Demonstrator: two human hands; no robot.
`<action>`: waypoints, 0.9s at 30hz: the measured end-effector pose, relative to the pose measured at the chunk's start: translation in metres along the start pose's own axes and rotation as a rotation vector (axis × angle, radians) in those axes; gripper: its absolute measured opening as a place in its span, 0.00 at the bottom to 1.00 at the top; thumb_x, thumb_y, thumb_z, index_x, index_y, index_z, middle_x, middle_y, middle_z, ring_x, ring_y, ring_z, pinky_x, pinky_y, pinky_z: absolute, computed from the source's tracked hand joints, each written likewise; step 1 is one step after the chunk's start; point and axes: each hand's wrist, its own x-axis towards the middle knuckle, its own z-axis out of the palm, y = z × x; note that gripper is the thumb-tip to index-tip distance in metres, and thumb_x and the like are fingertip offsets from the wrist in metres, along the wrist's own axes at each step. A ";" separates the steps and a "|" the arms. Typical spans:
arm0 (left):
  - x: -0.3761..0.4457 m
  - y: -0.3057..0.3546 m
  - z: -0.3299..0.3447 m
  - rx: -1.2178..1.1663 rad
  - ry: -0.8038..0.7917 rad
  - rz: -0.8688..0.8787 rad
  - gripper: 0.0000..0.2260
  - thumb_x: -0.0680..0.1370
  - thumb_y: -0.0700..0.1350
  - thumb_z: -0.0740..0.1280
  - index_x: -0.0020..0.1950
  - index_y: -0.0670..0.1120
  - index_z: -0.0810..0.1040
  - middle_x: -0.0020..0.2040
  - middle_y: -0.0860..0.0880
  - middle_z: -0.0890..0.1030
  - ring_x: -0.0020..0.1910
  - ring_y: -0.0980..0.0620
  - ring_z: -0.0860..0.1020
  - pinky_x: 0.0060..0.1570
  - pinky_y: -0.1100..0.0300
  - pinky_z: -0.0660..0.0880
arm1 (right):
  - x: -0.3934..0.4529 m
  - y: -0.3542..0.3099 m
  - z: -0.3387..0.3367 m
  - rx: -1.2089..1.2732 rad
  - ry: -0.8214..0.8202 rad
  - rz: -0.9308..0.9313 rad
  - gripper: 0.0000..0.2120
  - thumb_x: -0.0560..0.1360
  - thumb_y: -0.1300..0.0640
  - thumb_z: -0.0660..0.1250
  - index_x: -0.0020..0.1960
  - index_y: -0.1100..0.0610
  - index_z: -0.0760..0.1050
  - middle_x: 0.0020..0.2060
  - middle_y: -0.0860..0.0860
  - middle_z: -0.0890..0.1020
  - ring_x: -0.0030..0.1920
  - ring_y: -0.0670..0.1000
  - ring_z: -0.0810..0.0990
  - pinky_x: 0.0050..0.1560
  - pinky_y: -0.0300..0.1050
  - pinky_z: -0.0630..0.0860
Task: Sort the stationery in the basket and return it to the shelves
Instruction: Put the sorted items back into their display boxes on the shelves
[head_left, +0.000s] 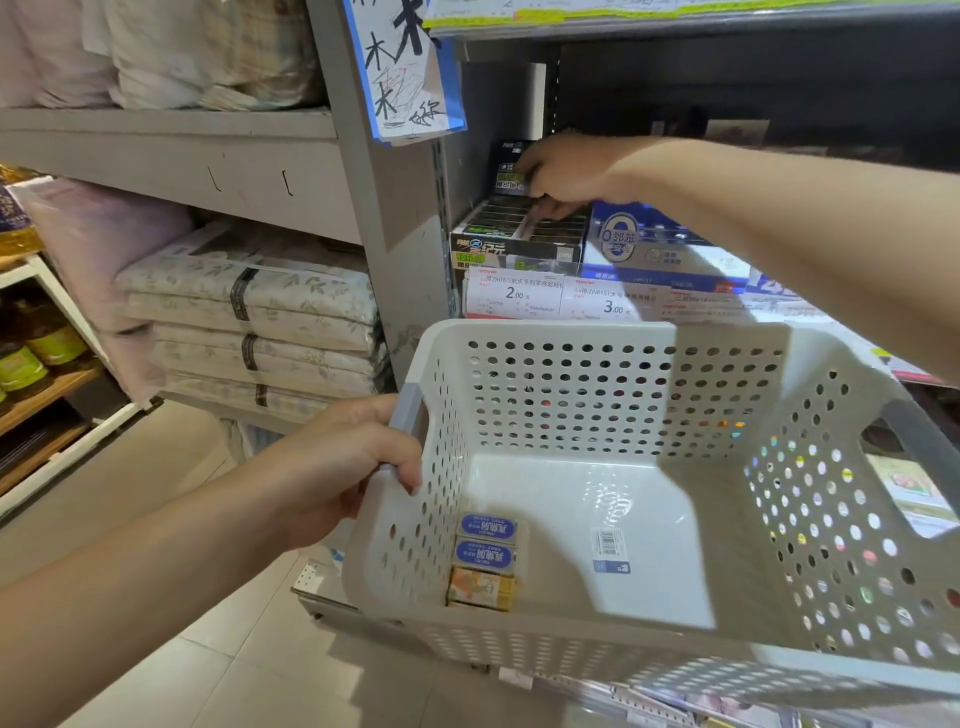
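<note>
White perforated basket (613, 395) held at shelf height, lower centre of the frame.
Left hand (337, 462) grips the grey handle at the basket's left rim, fingers curled round it. Right hand (563, 169), upper centre, reaches into the black display box (511, 236) on the shelf; its fingers pinch a small dark pack (509, 166) standing upright. Three small erasers (484, 558) lie in the basket's lower-left corner: two blue, one orange, long axes running left-right, stacked in a column.
</note>
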 end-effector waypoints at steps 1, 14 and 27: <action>0.000 0.000 0.000 0.001 0.006 -0.001 0.23 0.56 0.36 0.65 0.48 0.49 0.84 0.47 0.41 0.85 0.48 0.38 0.81 0.54 0.40 0.75 | -0.010 -0.002 0.001 -0.125 0.120 -0.048 0.15 0.78 0.65 0.57 0.64 0.63 0.71 0.57 0.58 0.78 0.52 0.54 0.80 0.55 0.48 0.76; 0.004 0.001 0.008 0.021 -0.012 0.036 0.20 0.56 0.37 0.65 0.45 0.49 0.83 0.40 0.45 0.84 0.43 0.40 0.80 0.43 0.50 0.73 | -0.179 -0.005 0.134 -0.486 -0.454 -0.387 0.16 0.73 0.46 0.66 0.52 0.57 0.77 0.45 0.53 0.82 0.45 0.53 0.80 0.47 0.48 0.79; -0.002 0.009 0.022 0.000 -0.023 0.047 0.18 0.69 0.27 0.62 0.44 0.47 0.84 0.43 0.40 0.84 0.44 0.40 0.76 0.47 0.47 0.71 | -0.168 0.005 0.168 -0.609 -0.552 -0.334 0.23 0.69 0.43 0.71 0.54 0.59 0.75 0.35 0.50 0.75 0.34 0.50 0.72 0.30 0.42 0.67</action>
